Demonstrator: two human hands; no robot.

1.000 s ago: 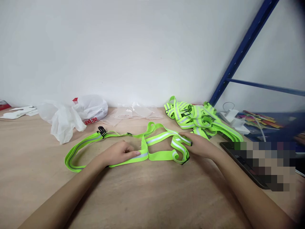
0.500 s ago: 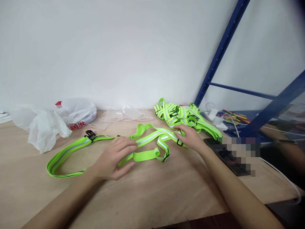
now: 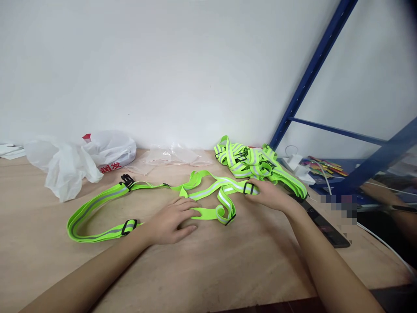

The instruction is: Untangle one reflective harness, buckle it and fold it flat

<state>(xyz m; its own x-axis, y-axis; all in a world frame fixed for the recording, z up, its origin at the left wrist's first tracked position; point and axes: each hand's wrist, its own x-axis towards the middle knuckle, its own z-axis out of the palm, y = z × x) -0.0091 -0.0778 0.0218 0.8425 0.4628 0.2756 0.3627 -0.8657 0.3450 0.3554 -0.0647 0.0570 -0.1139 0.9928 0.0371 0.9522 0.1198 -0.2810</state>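
Observation:
A neon-green reflective vest of elastic straps [image 3: 97, 201], with grey-silver stripes, lies spread across the wooden table. Its black side-release buckle [image 3: 127, 182] is at the left, and a black slider [image 3: 129, 227] sits on the lower strap. My left hand [image 3: 174, 221] rests palm down over the middle of the straps, fingers spread and partly covering them. At the right end, my right hand [image 3: 267, 194] has its fingers closed on a strap beside another black slider [image 3: 249, 188]; its thumb and fingertips are partly hidden.
Behind my right hand lies a heap of similar green straps [image 3: 243, 158]. White plastic bags [image 3: 70, 169] and clear plastic packets [image 3: 174, 155] lie along the wall. A dark phone [image 3: 325, 226] is under my right forearm, near a blue metal frame [image 3: 311, 69] and white cable [image 3: 386, 245].
My right hand has closed on the strap end by the slider. My left hand has settled lower on the straps, uncovering the lower slider. The view has shifted slightly.

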